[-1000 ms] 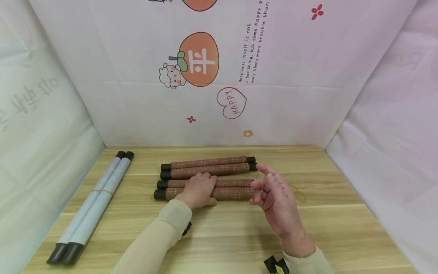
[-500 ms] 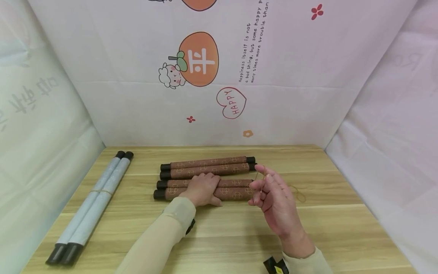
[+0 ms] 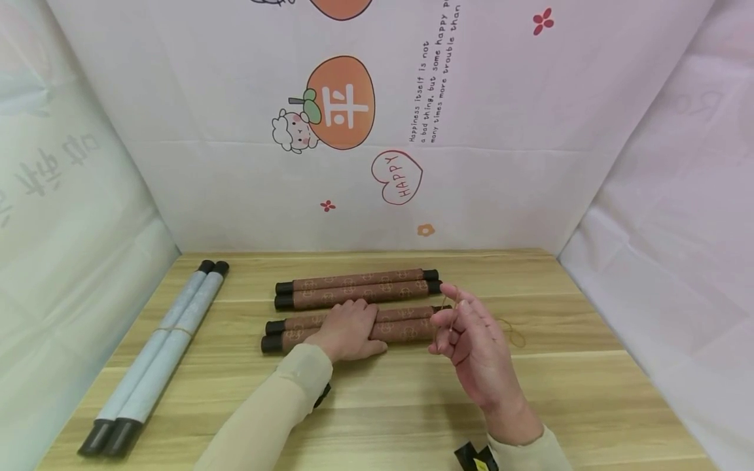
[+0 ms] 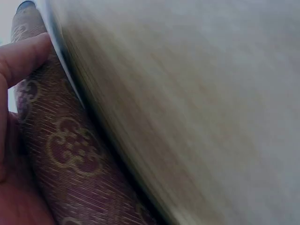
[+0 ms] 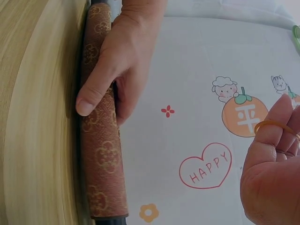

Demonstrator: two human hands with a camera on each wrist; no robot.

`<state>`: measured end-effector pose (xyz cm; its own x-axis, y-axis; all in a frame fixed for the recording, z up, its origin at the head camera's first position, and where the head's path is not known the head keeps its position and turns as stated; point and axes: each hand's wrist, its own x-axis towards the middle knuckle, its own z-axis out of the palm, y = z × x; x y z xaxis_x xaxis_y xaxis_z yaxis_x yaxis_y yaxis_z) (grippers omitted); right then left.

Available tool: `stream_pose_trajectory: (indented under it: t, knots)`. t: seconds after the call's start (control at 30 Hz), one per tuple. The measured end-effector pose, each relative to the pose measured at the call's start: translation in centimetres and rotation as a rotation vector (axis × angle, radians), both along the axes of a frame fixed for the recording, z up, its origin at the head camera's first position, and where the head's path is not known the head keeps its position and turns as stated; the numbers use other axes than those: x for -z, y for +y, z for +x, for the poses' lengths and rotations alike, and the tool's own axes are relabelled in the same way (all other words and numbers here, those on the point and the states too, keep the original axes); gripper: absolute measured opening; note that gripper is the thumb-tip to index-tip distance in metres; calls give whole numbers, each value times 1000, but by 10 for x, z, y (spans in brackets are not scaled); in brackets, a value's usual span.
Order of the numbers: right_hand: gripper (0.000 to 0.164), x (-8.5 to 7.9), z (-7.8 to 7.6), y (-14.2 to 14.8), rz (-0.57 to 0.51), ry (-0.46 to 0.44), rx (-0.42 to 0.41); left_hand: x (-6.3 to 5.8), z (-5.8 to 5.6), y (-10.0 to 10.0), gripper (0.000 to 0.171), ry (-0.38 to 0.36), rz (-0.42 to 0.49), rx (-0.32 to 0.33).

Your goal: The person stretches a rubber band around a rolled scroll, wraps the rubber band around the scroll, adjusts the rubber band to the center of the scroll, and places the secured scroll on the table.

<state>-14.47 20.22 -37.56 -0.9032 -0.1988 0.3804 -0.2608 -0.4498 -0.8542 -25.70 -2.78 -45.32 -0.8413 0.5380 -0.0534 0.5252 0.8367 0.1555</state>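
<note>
My left hand [image 3: 349, 330] lies over the front pair of brown patterned scrolls [image 3: 406, 330] with black end knobs, gripping them near the middle. In the right wrist view its thumb presses one side of the scroll [image 5: 105, 159] while the fingers go round behind. The left wrist view shows the patterned scroll [image 4: 75, 145] close up beside the fingers. Just right of the scrolls, my right hand [image 3: 480, 360] is raised with curled fingers. A thin yellowish rubber band [image 5: 272, 123] is looped around those fingers. A second brown pair [image 3: 359, 288] lies behind, separated by a gap.
Two pale blue scrolls [image 3: 167, 347], bound by a band [image 3: 174, 328], lie slanted at the left of the wooden table [image 3: 377, 418]. Another rubber band [image 3: 515, 333] lies beyond my right hand. White printed cloth [image 3: 495, 196] encloses the back and sides.
The front brown pair has shifted slightly toward me with my left hand, mostly at its left end, widening the gap to the rear pair. My right hand stays nearly still.
</note>
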Motion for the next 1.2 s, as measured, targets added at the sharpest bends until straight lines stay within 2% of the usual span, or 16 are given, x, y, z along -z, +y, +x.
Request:
stream_pose_trajectory:
  t: [0.17,0.3,0.57,0.83,1.07,1.2]
  knots:
    - [40,0,0,0,0,0,-1,0,5,-2,71,79,-5,26]
    - [40,0,1,0,15,-6,1,-1,9,-3,70,110,-17,34]
    - [40,0,2,0,28,-20,14,-2,12,-4,73,89,13,7]
    - [41,0,4,1,51,-20,34,-5,18,-11,79,86,35,13]
    - [43,0,5,1,116,-58,97,-8,27,-20,80,123,79,8]
    - [47,1,5,1,203,-84,158,-12,34,-27,78,144,102,15]
